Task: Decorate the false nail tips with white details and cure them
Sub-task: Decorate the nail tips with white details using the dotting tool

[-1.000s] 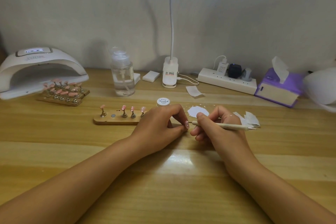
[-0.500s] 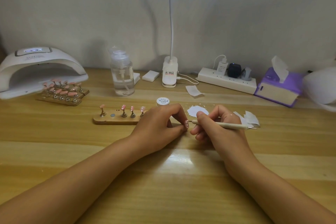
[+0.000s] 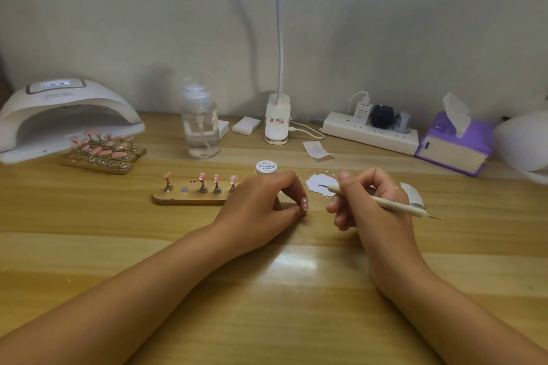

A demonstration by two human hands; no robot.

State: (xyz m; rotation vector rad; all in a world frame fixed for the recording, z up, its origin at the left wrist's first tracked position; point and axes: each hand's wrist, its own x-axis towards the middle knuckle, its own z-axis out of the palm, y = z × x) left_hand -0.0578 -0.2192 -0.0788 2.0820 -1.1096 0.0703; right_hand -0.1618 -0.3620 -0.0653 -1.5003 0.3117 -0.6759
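Note:
My left hand (image 3: 261,204) pinches a pink false nail tip (image 3: 304,204) with white dots, low over the table. My right hand (image 3: 367,201) grips a cream dotting pen (image 3: 394,207); its tip rests on a white paint patch (image 3: 321,184) just behind the hands. A wooden holder (image 3: 189,197) left of my left hand carries several pink tips on metal stands, one magnet spot bare. A small white paint jar (image 3: 266,167) stands behind my left hand. The white curing lamp (image 3: 59,115) sits at far left, with more pink tips on wooden holders (image 3: 103,154) at its mouth.
At the back stand a clear pump bottle (image 3: 201,124), a white desk lamp base (image 3: 277,120), a power strip (image 3: 370,132) and a purple tissue box (image 3: 453,142). White paper scraps (image 3: 315,149) lie near the pen. A white rounded object (image 3: 525,145) is at the right edge.
My right hand has drawn the pen tip away from the nail tip and moved it back and right onto the white paint patch. My left hand stays put.

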